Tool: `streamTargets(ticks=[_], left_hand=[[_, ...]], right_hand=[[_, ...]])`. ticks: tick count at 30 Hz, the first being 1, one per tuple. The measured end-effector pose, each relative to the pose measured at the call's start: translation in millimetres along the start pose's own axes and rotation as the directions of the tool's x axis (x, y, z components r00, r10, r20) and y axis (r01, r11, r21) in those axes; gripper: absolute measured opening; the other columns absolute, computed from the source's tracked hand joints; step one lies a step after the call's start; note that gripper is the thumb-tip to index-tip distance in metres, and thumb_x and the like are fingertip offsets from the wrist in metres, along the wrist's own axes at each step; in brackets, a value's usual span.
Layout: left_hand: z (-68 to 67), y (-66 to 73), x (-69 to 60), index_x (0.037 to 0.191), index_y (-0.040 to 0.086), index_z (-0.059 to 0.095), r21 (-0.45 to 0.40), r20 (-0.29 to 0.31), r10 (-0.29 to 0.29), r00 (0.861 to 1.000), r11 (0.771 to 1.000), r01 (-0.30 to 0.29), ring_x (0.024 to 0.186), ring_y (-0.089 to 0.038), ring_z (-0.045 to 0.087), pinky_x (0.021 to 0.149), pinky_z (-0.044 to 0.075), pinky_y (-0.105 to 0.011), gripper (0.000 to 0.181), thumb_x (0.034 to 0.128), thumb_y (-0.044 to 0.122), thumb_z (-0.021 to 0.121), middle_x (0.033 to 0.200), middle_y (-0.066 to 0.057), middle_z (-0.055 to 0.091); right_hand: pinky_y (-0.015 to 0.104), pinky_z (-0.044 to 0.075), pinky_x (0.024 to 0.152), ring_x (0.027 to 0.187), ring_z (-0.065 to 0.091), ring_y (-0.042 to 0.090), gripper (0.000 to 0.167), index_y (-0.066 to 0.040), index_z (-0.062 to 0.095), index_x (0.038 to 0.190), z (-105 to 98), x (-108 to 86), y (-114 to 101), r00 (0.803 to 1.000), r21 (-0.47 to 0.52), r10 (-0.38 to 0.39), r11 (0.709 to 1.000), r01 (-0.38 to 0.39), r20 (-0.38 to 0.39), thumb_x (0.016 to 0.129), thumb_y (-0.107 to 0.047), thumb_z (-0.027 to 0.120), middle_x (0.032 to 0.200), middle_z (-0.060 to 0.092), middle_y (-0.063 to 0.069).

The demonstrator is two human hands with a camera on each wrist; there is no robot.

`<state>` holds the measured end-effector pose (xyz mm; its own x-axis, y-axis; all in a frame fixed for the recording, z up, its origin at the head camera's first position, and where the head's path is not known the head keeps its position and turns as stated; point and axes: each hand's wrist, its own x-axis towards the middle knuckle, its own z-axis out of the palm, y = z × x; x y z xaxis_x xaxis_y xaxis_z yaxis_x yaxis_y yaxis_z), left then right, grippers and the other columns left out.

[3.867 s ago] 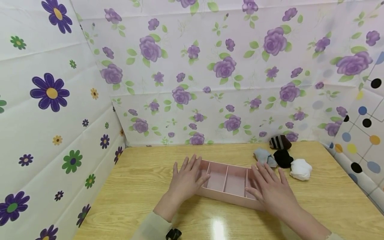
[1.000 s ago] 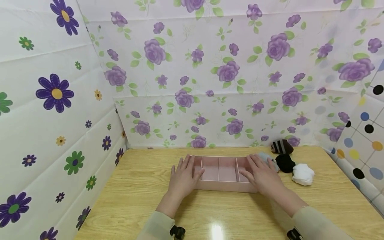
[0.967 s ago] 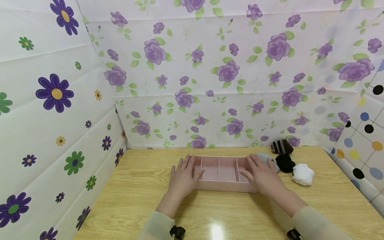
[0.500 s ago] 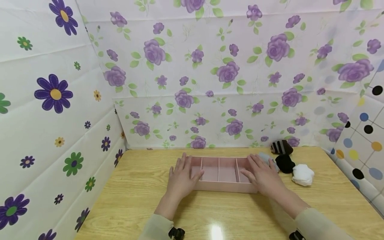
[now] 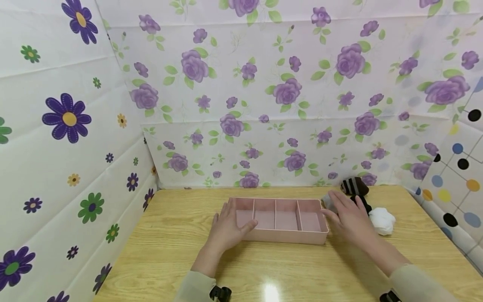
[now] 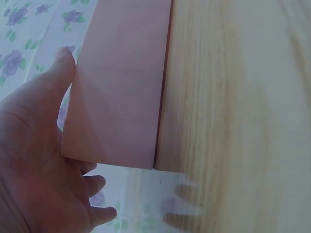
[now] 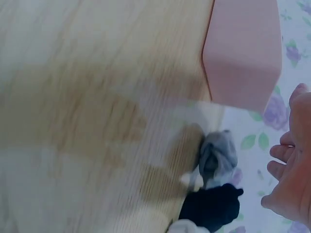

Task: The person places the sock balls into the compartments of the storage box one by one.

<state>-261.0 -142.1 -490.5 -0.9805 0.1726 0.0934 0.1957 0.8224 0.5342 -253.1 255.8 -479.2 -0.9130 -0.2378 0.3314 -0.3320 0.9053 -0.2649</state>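
A pink box [image 5: 283,236] with several compartments in a row lies lengthwise on the table. My left hand [image 5: 226,228] rests at its left end with fingers straight, the thumb over the front rim; the left wrist view shows this hand [image 6: 43,145] against the box's corner. Off the right end, my right hand [image 5: 352,220] hovers with extended fingers, apart from the box. It partly covers a grey balled sock [image 5: 327,202] and a black balled sock [image 5: 364,203]. In the right wrist view the hand [image 7: 294,165] holds nothing, and the grey sock [image 7: 218,154] lies on the table.
A white balled sock [image 5: 382,221] and a dark striped balled sock [image 5: 355,186] lie near the table's right back. Flower-patterned cloth [image 5: 211,105] hangs behind the wooden table [image 5: 170,251], with more patterned cloth at both sides.
The box was slid back and straightened from its slanted position. In the last half second my right hand left its right end and moved right toward the socks. My left hand stays at the left end.
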Motion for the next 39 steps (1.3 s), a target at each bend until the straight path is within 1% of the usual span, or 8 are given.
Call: streamTargets(ticks=[4,11,17,20,25,31,35,39], left_hand=[[0.6,-2.1,-1.3,0.176,0.0,0.01,-0.019,0.018,0.001,1.0,1.0,-0.001,0.168,-0.042,0.015,0.132,0.011,-0.07,0.119,0.1004,0.07,0.069,0.182,-0.021,0.017],[2.2,-5.6,-3.5,0.176,0.001,0.009,-0.065,0.023,0.013,1.0,0.998,-0.011,0.167,-0.044,0.017,0.13,0.014,-0.073,0.127,0.0948,0.071,0.076,0.18,-0.024,0.019],[-0.4,-5.8,-3.8,0.176,0.001,0.009,-0.071,0.02,0.016,1.0,0.997,-0.014,0.166,-0.046,0.02,0.129,0.015,-0.074,0.13,0.0928,0.073,0.077,0.179,-0.025,0.021],[-1.6,-6.6,-3.1,0.176,0.001,0.01,-0.066,0.008,0.016,1.0,0.998,-0.015,0.165,-0.046,0.021,0.128,0.015,-0.075,0.129,0.0925,0.071,0.079,0.179,-0.025,0.022],[-1.1,-7.8,-1.4,0.177,0.003,0.009,-0.068,0.008,0.013,1.0,0.998,-0.012,0.166,-0.044,0.019,0.129,0.013,-0.073,0.129,0.0929,0.072,0.078,0.18,-0.023,0.021],[0.2,-7.6,-1.1,0.177,0.003,0.01,-0.082,0.008,0.007,1.0,0.997,-0.006,0.167,-0.043,0.019,0.13,0.013,-0.073,0.128,0.0933,0.069,0.08,0.18,-0.023,0.021],[2.0,-8.0,0.3,0.177,0.004,0.01,-0.075,0.006,0.01,1.0,0.997,-0.009,0.167,-0.043,0.019,0.13,0.014,-0.073,0.129,0.0922,0.074,0.077,0.18,-0.022,0.021],[4.2,-9.3,1.1,0.177,0.004,0.01,-0.074,0.003,0.016,1.0,0.997,-0.016,0.166,-0.043,0.02,0.129,0.015,-0.073,0.13,0.0912,0.077,0.076,0.18,-0.022,0.022]], right_hand=[[0.077,0.011,0.127,0.156,0.036,0.051,0.076,0.005,0.039,0.168,-2.6,-2.4,13.3,1.0,-0.014,-0.012,1.0,0.012,-0.01,0.114,-0.042,0.063,0.169,0.041,0.03],[0.081,0.017,0.123,0.152,0.041,0.053,0.08,0.005,0.038,0.168,-3.8,-1.8,31.8,0.999,-0.058,-0.034,0.998,0.033,-0.015,0.109,-0.038,0.071,0.168,0.042,0.031],[0.083,0.021,0.12,0.149,0.044,0.055,0.084,0.006,0.039,0.167,-0.8,-0.5,41.0,0.999,-0.044,-0.043,0.998,0.043,0.019,0.105,-0.036,0.077,0.167,0.043,0.031],[0.083,0.02,0.12,0.149,0.043,0.056,0.087,0.005,0.038,0.168,2.3,2.5,46.2,0.998,-0.024,-0.049,0.998,0.05,0.034,0.104,-0.038,0.078,0.168,0.041,0.031],[0.084,0.018,0.121,0.15,0.041,0.056,0.09,0.003,0.037,0.169,3.3,8.8,54.2,0.997,-0.015,-0.039,0.999,0.04,0.066,0.103,-0.039,0.08,0.169,0.04,0.031],[0.084,0.016,0.121,0.149,0.043,0.057,0.089,0.002,0.041,0.168,4.5,16.1,60.0,0.994,-0.004,-0.058,0.998,0.058,0.098,0.101,-0.039,0.083,0.168,0.041,0.03],[0.083,0.014,0.122,0.149,0.044,0.056,0.088,-0.001,0.043,0.168,6.7,21.3,63.1,0.989,-0.019,-0.067,0.997,0.07,0.129,0.099,-0.039,0.085,0.169,0.041,0.029],[0.084,0.014,0.121,0.149,0.046,0.055,0.087,-0.002,0.047,0.166,8.7,24.9,64.7,0.986,-0.041,-0.077,0.996,0.084,0.147,0.098,-0.039,0.086,0.168,0.044,0.029]])
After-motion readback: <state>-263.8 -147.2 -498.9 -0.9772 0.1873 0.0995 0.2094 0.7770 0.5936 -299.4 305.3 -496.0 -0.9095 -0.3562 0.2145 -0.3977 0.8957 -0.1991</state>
